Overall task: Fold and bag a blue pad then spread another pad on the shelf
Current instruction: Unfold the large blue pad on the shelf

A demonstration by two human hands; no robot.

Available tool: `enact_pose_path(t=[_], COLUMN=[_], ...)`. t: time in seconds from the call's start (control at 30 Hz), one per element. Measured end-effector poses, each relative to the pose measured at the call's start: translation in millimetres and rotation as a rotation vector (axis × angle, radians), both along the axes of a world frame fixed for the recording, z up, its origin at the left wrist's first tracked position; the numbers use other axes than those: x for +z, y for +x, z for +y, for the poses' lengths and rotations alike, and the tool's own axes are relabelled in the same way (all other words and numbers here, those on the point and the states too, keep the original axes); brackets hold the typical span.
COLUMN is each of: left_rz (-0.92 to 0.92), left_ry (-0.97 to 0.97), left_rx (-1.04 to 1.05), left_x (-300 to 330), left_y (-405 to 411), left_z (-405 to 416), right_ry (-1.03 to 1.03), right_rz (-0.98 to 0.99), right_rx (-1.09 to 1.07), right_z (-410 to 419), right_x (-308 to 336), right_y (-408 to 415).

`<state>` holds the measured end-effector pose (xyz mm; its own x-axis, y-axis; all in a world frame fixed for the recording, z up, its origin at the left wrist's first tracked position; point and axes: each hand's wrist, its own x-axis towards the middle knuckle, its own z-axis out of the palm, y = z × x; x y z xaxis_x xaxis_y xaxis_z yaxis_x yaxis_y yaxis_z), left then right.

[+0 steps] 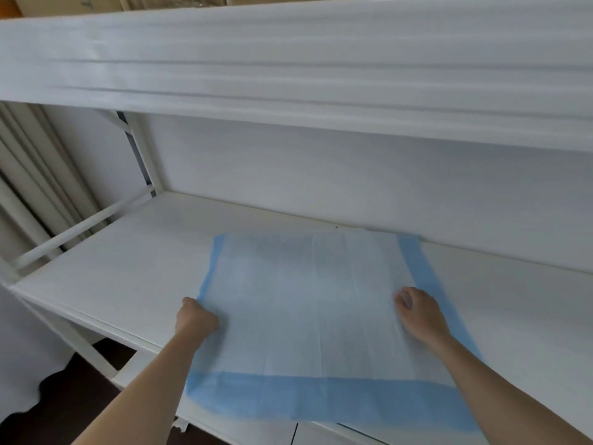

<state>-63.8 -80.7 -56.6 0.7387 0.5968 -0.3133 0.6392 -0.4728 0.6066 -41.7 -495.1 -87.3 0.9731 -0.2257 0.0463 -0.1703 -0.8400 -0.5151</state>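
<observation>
A white pad with blue borders lies spread flat on the white shelf, its near blue edge hanging slightly over the shelf front. My left hand is curled at the pad's left edge and grips it. My right hand rests on the pad near its right blue border, fingers loosely bent on the surface. The view is blurred by motion. No bag is in view.
An upper shelf board overhangs the working shelf. The white back panel closes the rear. A white rail and frame post stand at the left, with dark floor below.
</observation>
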Motion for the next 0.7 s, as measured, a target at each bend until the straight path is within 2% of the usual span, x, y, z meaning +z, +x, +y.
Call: enact_pose_path(t=[0.07, 0.13, 0.2, 0.27, 0.33, 0.43, 0.6, 0.7], left_rz=[0.055, 0.077, 0.038, -0.028, -0.081, -0.053, -0.115, -0.131], left_ry=[0.109, 0.296, 0.493, 0.593, 0.574, 0.411, 0.229, 0.198], left_rx=[0.018, 0.024, -0.061, -0.203, -0.38, -0.565, -0.481, -0.466], left_x=[2.0, 5.6, 6.8, 3.9, 0.7, -3.9, -10.5, -12.9], left_y=[-0.7, -3.4, -4.9, -4.7, -3.4, -4.6, -12.6, -13.6], left_z=[-5.2, -13.3, -20.4, -23.3, -29.4, -45.2, -53.3, -48.4], right_ry=[0.037, 0.044, 0.024, 0.0, -0.013, -0.01, -0.01, -0.025], right_rz=[0.04, 0.068, 0.081, 0.098, 0.112, 0.109, 0.07, 0.048], right_rx=[0.029, 0.055, 0.073, 0.079, 0.077, 0.07, 0.054, 0.025], right_z=[-0.2, 1.5, 3.8, 5.4, 6.7, 8.4, 11.7, 18.8], right_x=[-1.5, -4.6, -9.1, -12.4, -13.8, -14.9, -22.4, -24.1], right_y=[-1.1, -4.2, -8.2, -10.5, -11.5, -13.8, -18.1, -20.1])
